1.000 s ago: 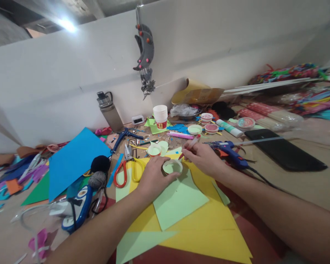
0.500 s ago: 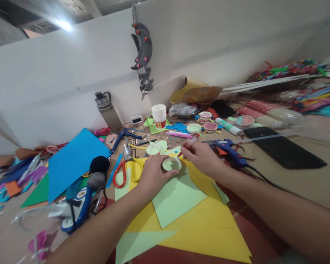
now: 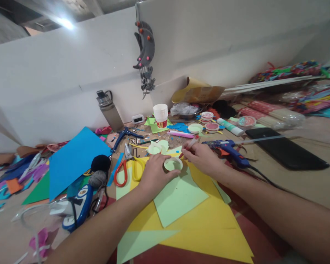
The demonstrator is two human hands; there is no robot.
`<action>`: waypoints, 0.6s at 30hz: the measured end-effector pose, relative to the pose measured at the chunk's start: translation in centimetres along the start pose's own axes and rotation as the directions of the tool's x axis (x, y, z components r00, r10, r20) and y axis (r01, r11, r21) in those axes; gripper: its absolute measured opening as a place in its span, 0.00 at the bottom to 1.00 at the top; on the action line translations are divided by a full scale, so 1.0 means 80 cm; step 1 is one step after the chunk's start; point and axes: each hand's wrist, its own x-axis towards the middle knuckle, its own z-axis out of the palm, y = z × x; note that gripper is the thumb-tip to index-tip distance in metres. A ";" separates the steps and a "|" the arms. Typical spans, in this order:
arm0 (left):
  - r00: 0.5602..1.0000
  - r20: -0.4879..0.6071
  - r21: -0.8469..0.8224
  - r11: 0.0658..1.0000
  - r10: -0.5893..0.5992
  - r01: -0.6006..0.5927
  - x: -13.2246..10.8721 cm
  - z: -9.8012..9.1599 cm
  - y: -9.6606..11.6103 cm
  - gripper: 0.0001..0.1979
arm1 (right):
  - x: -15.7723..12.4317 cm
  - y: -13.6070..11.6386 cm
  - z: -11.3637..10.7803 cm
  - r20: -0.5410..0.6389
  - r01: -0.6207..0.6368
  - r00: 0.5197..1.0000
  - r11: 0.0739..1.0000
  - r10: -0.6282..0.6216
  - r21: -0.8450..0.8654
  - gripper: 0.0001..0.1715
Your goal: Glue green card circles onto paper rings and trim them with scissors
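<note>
My left hand [image 3: 154,174] presses a small white ring-shaped cup [image 3: 173,164] down onto a light green paper sheet [image 3: 178,196], fingers curled round its left side. My right hand [image 3: 202,157] is closed on a red pen [image 3: 189,145], its tip against the ring's right edge. The green sheet lies on a large yellow paper sheet [image 3: 209,227]. Cut green paper circles [image 3: 157,147] lie just beyond the ring.
Red-handled scissors [image 3: 123,170] lie left of my left hand, and a blue glue gun [image 3: 231,148] with its cord lies right of my right hand. A blue paper sheet [image 3: 74,157], a water bottle [image 3: 110,112], stacked paper cups [image 3: 160,115], a black tablet [image 3: 286,148] and scraps crowd the table.
Both hands stay on the ring and the pen. My right hand has shifted only slightly along the ring's edge. The view has wobbled a little.
</note>
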 end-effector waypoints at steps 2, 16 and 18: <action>1.000 0.002 0.004 1.000 0.003 -0.003 0.000 0.000 0.000 0.23 | 0.000 0.001 0.001 0.012 0.008 1.000 1.000 -0.008 0.011 0.16; 1.000 -0.007 0.006 1.000 -0.010 0.010 0.000 0.001 0.000 0.23 | -0.001 0.002 -0.005 0.097 0.028 0.995 0.999 -0.030 0.022 0.13; 1.000 -0.008 0.006 1.000 -0.010 0.010 0.000 0.001 0.000 0.23 | -0.002 0.000 -0.007 0.108 0.031 0.994 0.999 -0.033 0.018 0.14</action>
